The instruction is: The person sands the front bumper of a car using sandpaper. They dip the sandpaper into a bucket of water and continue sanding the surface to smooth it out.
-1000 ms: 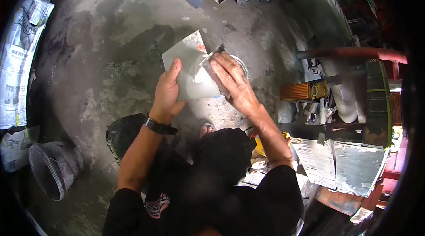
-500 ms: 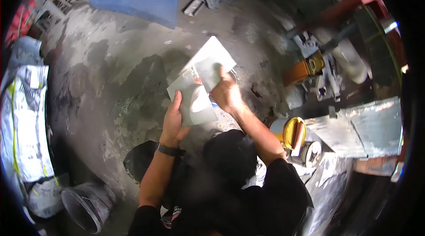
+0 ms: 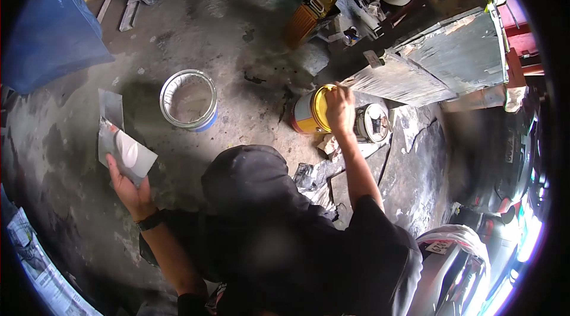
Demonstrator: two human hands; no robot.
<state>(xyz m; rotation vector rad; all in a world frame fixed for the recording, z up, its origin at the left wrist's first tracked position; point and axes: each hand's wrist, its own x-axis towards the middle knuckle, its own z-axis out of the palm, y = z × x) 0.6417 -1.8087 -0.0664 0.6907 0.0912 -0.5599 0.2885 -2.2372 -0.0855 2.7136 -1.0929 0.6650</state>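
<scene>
Our right hand [image 3: 341, 109] has now moved to the yellow tin [image 3: 305, 114]; we cannot tell its grip. Our left hand [image 3: 132, 193] clasps the grey plate [image 3: 141, 167] bearing pale paste [image 3: 127, 150], left of an open tin [image 3: 206, 124] with greyish residue [image 3: 191, 102] inside.

Of the can [image 3: 206, 124] on the floor [image 3: 237, 31], the left hand [image 3: 132, 194] with its plates [image 3: 141, 165] is left, the panel [image 3: 50, 31] farther left and beyond, the right hand [image 3: 340, 109] at the tub's [image 3: 304, 113] rim right, the tin [image 3: 387, 132] farther right.
</scene>
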